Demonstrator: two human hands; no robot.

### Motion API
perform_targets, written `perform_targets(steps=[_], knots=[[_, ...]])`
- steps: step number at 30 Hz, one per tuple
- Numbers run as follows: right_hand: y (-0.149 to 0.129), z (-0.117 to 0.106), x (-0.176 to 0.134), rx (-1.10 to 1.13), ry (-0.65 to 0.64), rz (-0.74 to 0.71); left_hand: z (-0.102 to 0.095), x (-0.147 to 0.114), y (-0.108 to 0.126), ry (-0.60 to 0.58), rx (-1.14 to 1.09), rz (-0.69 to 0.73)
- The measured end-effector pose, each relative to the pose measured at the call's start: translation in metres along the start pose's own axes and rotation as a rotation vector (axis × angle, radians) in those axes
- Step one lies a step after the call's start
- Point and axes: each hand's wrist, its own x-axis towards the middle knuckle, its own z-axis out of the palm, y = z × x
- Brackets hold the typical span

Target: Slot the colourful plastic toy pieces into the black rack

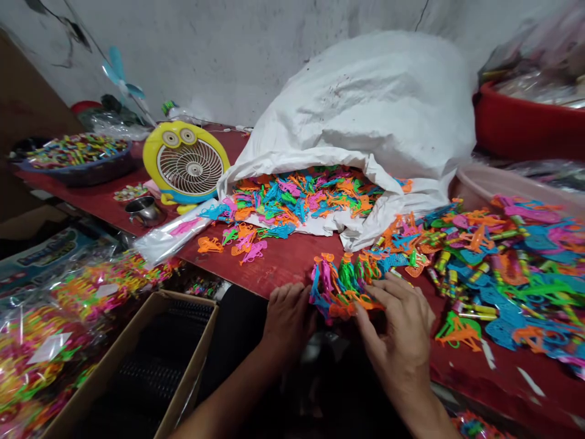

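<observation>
Plastic toy row (347, 275): prob light, stiffish, slippery, so squeeze ends. Right hand (403, 326) half-closed round 3 o'clock end; left hand (287, 317) curled at 9 o'clock, can't tell grip.

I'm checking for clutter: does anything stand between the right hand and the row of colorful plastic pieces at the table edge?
Nothing visible does: the right hand is right at the near end of the row of plastic pieces. The big loose pile lies off to its right.
</observation>
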Motion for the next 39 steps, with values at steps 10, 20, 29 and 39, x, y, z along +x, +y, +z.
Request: perform_targets(steps=[10, 20, 29, 39], knots=[[-0.004, -0.003, 0.003, -0.055, 0.032, 0.067, 0.004, -0.009, 0.014, 0.043, 0.038, -0.034], [0.025, -0.011, 0.001, 0.058, -0.111, -0.016, -0.019, 0.012, 0.019, -0.093, -0.171, -0.109], [0.027, -0.014, -0.016, 0.261, -0.067, 0.220, -0.005, 0.027, 0.030, -0.168, -0.213, -0.132], [0.036, 0.014, -0.046, 0.591, -0.137, 0.508, -0.002, 0.043, 0.040, -0.211, -0.098, -0.190]])
